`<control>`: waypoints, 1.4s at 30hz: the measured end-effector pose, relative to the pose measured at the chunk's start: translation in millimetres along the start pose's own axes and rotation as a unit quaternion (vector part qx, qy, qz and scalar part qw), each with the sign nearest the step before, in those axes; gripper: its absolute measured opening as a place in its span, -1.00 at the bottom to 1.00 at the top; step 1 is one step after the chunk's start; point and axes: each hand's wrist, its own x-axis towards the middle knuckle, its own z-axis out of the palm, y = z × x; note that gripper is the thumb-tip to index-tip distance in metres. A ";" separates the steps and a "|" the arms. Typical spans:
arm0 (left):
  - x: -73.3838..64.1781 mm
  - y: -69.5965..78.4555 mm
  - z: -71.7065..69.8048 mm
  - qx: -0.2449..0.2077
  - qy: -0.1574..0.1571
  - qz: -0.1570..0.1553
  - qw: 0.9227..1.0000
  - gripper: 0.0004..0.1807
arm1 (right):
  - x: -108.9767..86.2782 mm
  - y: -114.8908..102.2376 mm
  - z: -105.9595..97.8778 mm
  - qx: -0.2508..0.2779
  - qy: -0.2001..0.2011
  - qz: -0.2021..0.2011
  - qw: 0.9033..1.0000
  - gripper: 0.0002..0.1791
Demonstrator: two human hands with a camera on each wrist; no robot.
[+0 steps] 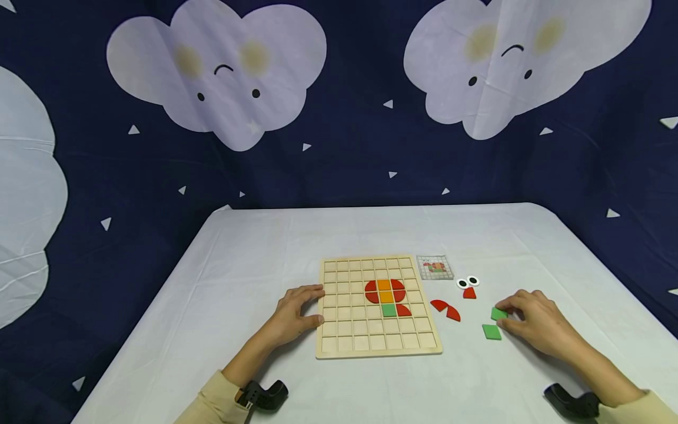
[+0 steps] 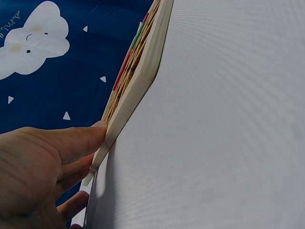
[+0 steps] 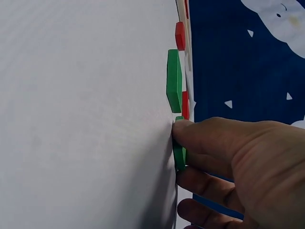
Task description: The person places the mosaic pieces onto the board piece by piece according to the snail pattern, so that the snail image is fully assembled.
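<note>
A wooden grid board [image 1: 344, 347] lies on the table. Several red quarter-circle tiles [image 1: 398, 296] sit in its cells, with two orange square tiles [image 1: 385, 290] and a green square tile [image 1: 389, 310]. My left hand [image 1: 293, 312] rests at the board's left side, thumb and fingertips against the edge; the left wrist view shows the thumb [image 2: 81, 143] touching the rim. To the right of the board, my right hand [image 1: 540, 324] pinches a green tile [image 1: 498, 314] between thumb and fingers, low over the cloth. Another green tile [image 1: 491, 332] lies just in front of it.
A small pattern card [image 1: 435, 267] lies by the board's upper right corner. Near it are two white eye discs [image 1: 468, 282] and a loose red tile [image 1: 469, 293]. Two more red quarter-circles [image 1: 446, 310] lie beside the board. White cloth [image 1: 254, 247] covers the table.
</note>
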 end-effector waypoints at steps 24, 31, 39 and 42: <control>0.5 -0.6 1.1 0.004 0.004 -0.002 1.000 -0.45 | 43.7 -80.1 14.3 0.058 -0.013 -0.071 0.996 -0.76; 1.0 -0.4 0.7 0.004 0.003 0.000 1.000 -0.45 | 55.5 -108.4 32.5 0.066 -0.017 -0.121 0.990 -0.75; 0.9 -0.1 0.7 0.002 0.002 -0.001 1.000 -0.45 | 66.4 -139.9 45.7 0.072 -0.048 -0.157 0.984 -0.74; 0.7 0.1 0.6 0.002 0.003 0.002 1.000 -0.45 | 69.8 -149.3 49.7 0.070 -0.055 -0.172 0.981 -0.76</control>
